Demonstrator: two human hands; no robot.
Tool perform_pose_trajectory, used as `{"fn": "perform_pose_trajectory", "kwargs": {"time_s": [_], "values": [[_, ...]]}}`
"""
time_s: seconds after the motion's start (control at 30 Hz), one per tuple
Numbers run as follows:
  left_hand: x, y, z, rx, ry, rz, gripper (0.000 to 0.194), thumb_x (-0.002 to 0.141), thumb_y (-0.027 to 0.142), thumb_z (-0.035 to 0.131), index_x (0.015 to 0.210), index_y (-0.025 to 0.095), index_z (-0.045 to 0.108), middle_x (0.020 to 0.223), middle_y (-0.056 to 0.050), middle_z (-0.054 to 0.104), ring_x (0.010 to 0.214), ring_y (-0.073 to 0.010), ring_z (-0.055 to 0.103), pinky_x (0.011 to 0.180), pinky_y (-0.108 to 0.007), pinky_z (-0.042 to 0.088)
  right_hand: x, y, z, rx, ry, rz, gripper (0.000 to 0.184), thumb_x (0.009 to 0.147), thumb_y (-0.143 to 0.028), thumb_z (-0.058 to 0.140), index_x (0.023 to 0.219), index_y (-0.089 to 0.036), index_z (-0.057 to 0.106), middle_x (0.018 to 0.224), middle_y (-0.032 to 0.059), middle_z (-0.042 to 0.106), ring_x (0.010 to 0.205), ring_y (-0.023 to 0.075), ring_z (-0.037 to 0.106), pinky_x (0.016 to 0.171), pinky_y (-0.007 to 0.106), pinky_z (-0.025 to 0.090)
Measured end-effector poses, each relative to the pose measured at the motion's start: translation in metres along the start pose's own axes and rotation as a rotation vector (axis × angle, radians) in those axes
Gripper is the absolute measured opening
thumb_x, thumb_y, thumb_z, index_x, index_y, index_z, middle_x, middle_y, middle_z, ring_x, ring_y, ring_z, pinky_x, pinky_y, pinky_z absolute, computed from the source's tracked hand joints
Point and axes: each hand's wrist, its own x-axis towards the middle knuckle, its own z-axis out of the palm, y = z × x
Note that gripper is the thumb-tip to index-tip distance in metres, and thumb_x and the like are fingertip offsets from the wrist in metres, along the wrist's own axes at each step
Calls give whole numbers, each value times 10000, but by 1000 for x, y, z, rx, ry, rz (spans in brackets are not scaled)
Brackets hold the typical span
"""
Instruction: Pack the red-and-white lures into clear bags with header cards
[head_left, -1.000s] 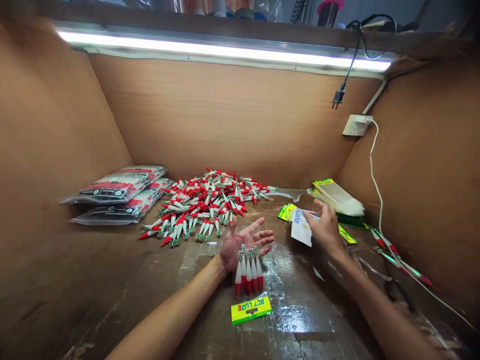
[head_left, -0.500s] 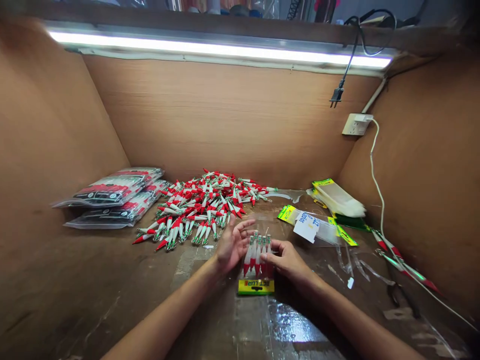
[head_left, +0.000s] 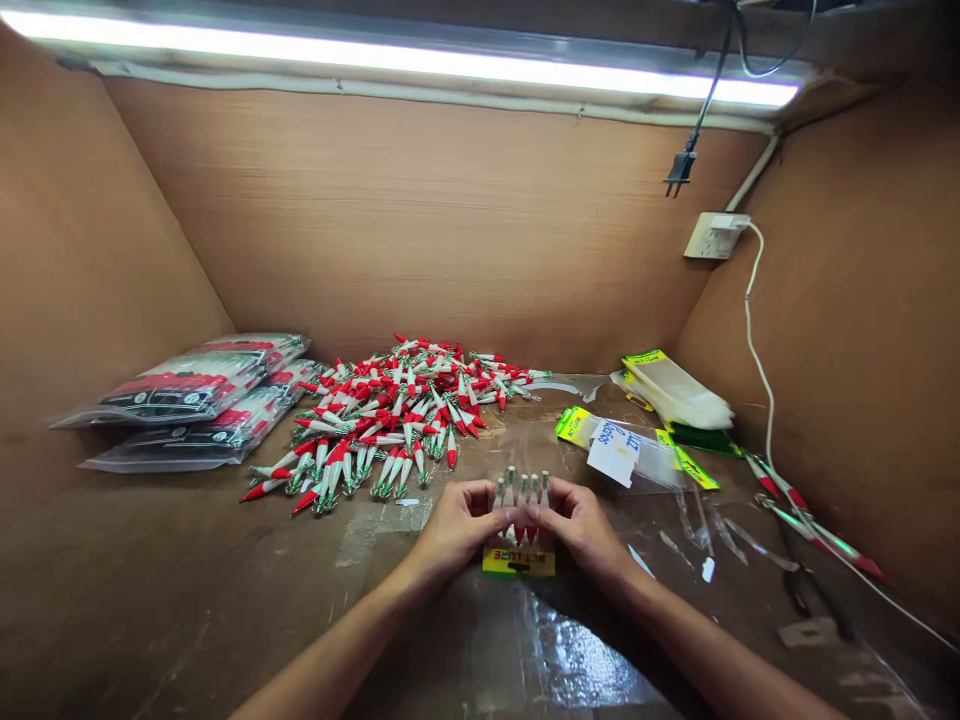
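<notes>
Left hand (head_left: 454, 524) and right hand (head_left: 585, 520) pinched the packet (head_left: 518, 561) by its sides; it looked light, slick, bendy, best gripped below the spiky ends (head_left: 533, 483)!

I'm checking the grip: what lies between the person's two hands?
In the head view, a pack of red-and-white lures, held between the left hand and the right hand, its yellow header nearer the person.

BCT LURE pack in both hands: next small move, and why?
Probably nudge the lures level with the thumbs: the left hand and right hand grip the BCT LURE pack from either side, thumbs across its front, and the hook ends sit at uneven heights.
</notes>
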Motion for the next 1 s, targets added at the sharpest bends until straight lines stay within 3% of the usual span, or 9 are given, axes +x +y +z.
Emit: {"fn": "perform_pose_trajectory", "kwargs": {"time_s": [0.3, 0.5, 0.7, 0.83, 1.0], "values": [[-4, -10, 7, -78, 169, -73, 343, 806, 459, 757, 825, 119, 712, 724, -30, 669, 597, -124, 554, 564, -220, 402, -3, 5, 4, 74, 61, 62, 386, 820, -531, 719, 936, -164, 696, 865, 46, 719, 784, 220, 653, 703, 304, 526], [-3, -8, 5, 19, 217, -36, 303, 734, 386, 816, 751, 128, 658, 706, -19, 654, 634, -134, 572, 601, -225, 426, -2, 2, 4, 130, -20, 71, 408, 783, -533, 756, 961, -172, 691, 907, 47, 722, 830, 229, 662, 767, 327, 532], [-1, -13, 2, 88, 125, -39, 196, 739, 294, 740, 800, 137, 641, 724, -21, 658, 613, -144, 579, 560, -231, 428, -2, 2, 1, 106, 4, 93, 427, 758, -551, 764, 945, -173, 698, 891, 55, 726, 791, 230, 662, 729, 327, 527], [-1, -18, 2, 140, 177, -2, 111, 696, 180, 716, 709, 142, 612, 661, 8, 600, 602, -124, 528, 560, -217, 388, -3, 0, 4, 75, -46, 38, 396, 774, -506, 764, 988, -178, 703, 931, 53, 729, 835, 234, 661, 783, 337, 524], [-3, -15, 2, 110, 178, 27, 200, 729, 281, 749, 782, 157, 602, 716, 8, 607, 657, -136, 554, 592, -219, 413, -5, 2, 5, 8, -27, 18, 351, 823, -471, 731, 993, -164, 721, 951, 63, 734, 859, 242, 661, 773, 330, 517]]}}
